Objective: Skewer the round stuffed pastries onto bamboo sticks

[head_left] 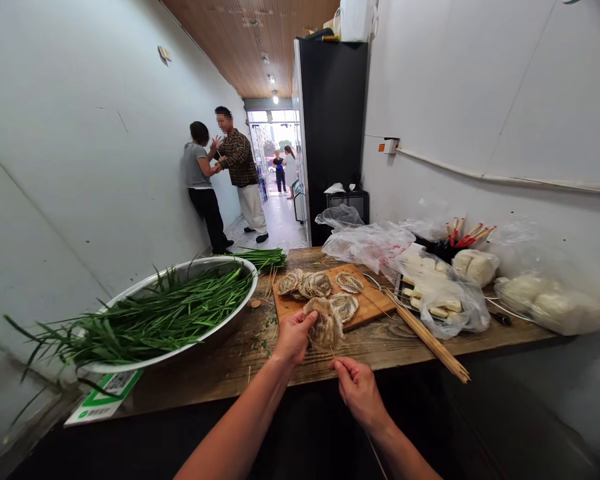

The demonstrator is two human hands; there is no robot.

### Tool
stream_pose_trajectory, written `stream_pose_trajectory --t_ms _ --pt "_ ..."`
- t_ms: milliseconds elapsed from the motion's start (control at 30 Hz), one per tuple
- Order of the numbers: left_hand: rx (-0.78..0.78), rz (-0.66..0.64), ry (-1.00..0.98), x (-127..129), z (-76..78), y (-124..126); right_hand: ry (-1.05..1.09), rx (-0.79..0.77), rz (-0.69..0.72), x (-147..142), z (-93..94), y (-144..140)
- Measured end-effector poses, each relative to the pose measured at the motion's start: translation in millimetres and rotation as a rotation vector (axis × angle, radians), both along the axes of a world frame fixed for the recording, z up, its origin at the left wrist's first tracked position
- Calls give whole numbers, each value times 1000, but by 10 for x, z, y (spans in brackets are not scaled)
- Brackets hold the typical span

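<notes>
Your right hand (pixel 359 389) is nearest to you, fingers clenched around the lower end of a thin bamboo skewer (pixel 333 352) that rises toward your left hand. Your left hand (pixel 294 335) is just beyond it, fingers grasping a round, ridged, brownish food slice (pixel 326 325) held above the near edge of the wooden table (pixel 220 360); the skewer's tip meets the underside of that slice.

Just behind the slice lies a wooden cutting board (pixel 367 305), carrying more of the same ridged slices (pixel 310 285) in an overlapping row. To the right of the board, a bundle of bare skewers (pixel 430 340) lies diagonally, its end past the table's front edge. To your left sits a large metal basin (pixel 190 333) heaped with green chives (pixel 155 317), with a green and white card (pixel 105 397) below its near rim.

Further right, clear plastic bags (pixel 445 293) hold pale white food pieces, and red-tipped chopsticks (pixel 467 233) stand behind them against the wall. At the table's far end stands a tall black cabinet (pixel 333 133). Down the corridor, two people (pixel 220 177) stand by the left wall, well apart from you.
</notes>
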State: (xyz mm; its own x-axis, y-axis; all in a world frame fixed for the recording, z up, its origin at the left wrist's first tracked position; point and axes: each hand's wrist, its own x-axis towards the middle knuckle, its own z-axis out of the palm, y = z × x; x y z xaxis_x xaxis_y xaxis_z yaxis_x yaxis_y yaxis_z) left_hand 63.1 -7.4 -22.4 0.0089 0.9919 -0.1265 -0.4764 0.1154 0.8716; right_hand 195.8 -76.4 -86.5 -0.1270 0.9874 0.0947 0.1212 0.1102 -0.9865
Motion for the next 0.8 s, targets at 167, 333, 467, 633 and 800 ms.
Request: stream_pose_trajectory --t_ms 167,333,467,633,800 --pt "-20 -9 -26 -22 0 9 9 17 4 -3 -1 31" --pt "-50 -17 -27 -52 1 11 1 35 20 -25 -32 43" --pt "-45 -20 -16 -56 -28 6 31 22 15 -45 -107 54" --pt "-32 -2 -19 -42 -43 8 120 -67 101 -28 -108 99" --pt "-66 37 -51 -35 -5 2 100 -47 126 -4 -52 105"
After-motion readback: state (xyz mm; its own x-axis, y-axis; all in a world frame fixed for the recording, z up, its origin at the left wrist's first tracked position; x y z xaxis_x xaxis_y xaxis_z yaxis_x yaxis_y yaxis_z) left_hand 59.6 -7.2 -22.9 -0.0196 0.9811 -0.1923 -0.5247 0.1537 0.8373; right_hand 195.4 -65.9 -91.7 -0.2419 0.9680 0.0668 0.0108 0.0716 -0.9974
